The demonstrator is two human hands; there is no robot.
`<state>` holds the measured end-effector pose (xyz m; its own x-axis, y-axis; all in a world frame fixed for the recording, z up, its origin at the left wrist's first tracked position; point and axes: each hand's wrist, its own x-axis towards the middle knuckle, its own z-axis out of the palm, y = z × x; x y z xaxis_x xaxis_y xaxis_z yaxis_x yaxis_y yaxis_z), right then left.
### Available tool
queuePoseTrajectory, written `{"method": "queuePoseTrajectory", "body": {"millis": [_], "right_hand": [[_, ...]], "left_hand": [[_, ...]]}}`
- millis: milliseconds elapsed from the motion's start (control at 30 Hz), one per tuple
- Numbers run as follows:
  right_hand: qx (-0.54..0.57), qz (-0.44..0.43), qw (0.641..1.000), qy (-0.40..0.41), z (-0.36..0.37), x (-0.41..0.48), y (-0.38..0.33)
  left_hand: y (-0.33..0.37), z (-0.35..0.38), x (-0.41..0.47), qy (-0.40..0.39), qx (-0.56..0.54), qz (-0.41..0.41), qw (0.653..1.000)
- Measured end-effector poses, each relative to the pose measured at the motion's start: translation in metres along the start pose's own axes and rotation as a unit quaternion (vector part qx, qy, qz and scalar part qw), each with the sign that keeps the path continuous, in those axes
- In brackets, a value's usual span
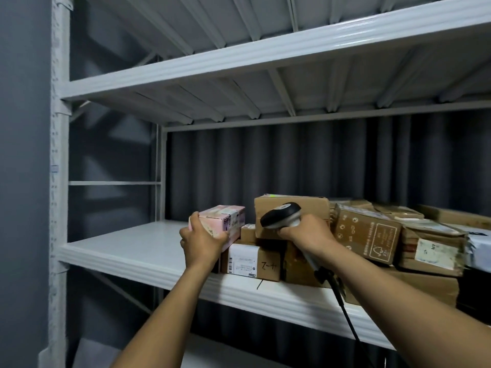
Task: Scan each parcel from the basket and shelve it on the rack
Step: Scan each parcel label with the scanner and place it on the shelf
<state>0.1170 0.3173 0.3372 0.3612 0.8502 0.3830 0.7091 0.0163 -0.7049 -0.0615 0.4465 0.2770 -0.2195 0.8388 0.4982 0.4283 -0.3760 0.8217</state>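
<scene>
Your left hand (203,241) grasps the pink parcel (225,221) at its near left end, thumb on top and fingers curled under. The parcel sits level above the middle shelf (127,248) of the white rack (59,181), at the left edge of the pile of boxes. Its underside meets or nearly meets the labelled box (252,261) below it; which of the two cannot be told. A small printed label shows on the parcel's right end face.

Your right hand (305,232) is clenched round the scanner (281,215), just right of the parcel. The scanner's black head points left and down, toward the parcel's right end. Its cable (345,314) drops from the handle past the shelf's near edge.

The labelled box lies at the shelf's near edge and bears a white sticker and a handwritten mark. Behind the scanner stands a taller brown box (305,205). To its right lies a box with printed symbols (366,235), then more worn cartons farther right. The left part of the shelf is bare white. A dark curtain (265,168) hangs behind the rack, and an upper shelf (239,65) spans the top.
</scene>
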Motion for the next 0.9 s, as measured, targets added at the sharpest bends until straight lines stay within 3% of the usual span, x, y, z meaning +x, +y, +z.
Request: {"method": "queuePoseTrajectory", "body": {"millis": [133, 467, 667, 900], "right_hand": [[-0.008, -0.006, 1.000, 0.007, 0.007, 0.005, 0.002], [-0.033, -0.020, 0.999, 0.012, 0.009, 0.009, 0.009], [-0.021, -0.011, 1.000, 0.005, 0.011, 0.008, 0.012], [-0.010, 0.005, 1.000, 0.000, 0.005, -0.004, 0.014]], "left_hand": [[-0.005, 0.012, 0.010, -0.044, 0.034, 0.024, 0.998], [-0.009, 0.022, 0.017, -0.015, 0.082, 0.034, 0.996], [-0.007, 0.014, 0.018, -0.053, 0.104, 0.031, 0.993], [0.001, -0.003, 0.005, -0.055, 0.229, 0.052, 0.970]]}}
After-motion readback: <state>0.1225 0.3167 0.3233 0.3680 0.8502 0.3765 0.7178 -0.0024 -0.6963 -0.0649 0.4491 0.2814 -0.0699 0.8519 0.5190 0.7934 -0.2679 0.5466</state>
